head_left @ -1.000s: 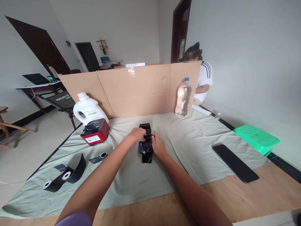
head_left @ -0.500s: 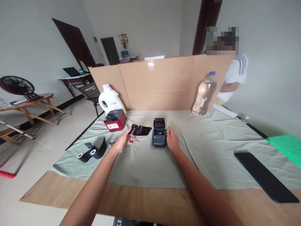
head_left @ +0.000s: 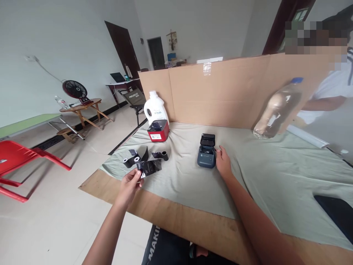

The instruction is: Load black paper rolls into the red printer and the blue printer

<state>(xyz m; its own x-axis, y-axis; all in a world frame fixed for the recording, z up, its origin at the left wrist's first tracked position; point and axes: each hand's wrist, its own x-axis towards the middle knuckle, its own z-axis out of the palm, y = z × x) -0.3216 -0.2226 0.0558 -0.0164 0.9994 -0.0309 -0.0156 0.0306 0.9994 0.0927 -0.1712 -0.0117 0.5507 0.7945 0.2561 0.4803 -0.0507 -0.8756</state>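
A red plastic chair (head_left: 35,151) stands at far left, with a black round fan (head_left: 74,90) on a small wooden table (head_left: 95,102) behind it. The wooden worktop (head_left: 176,213) is mostly covered by a wrinkled grey-green cloth (head_left: 176,184). On the cloth, from the left, lie black rolls with white cores (head_left: 136,159), a loose black roll with a short tail (head_left: 164,155), a red-and-black box-shaped device (head_left: 159,132) before a white plastic jug (head_left: 156,108), and a dark-blue boxy device with a raised black lid (head_left: 206,157). A brown cardboard panel (head_left: 212,92) stands behind; to the right are a clear blue-capped bottle (head_left: 275,110), a person in a white top (head_left: 331,86) and a flat black slab (head_left: 336,211).

The left hand (head_left: 132,181) pinches a glossy black roll with a trailing strip (head_left: 150,168) near the white-cored rolls. The right hand (head_left: 223,162), fingers loosely extended, rests against the dark-blue device's right side.

A second ago both hands were at that device, with the strip over its front; now the strip is well to its left, and the right hand remains beside it.
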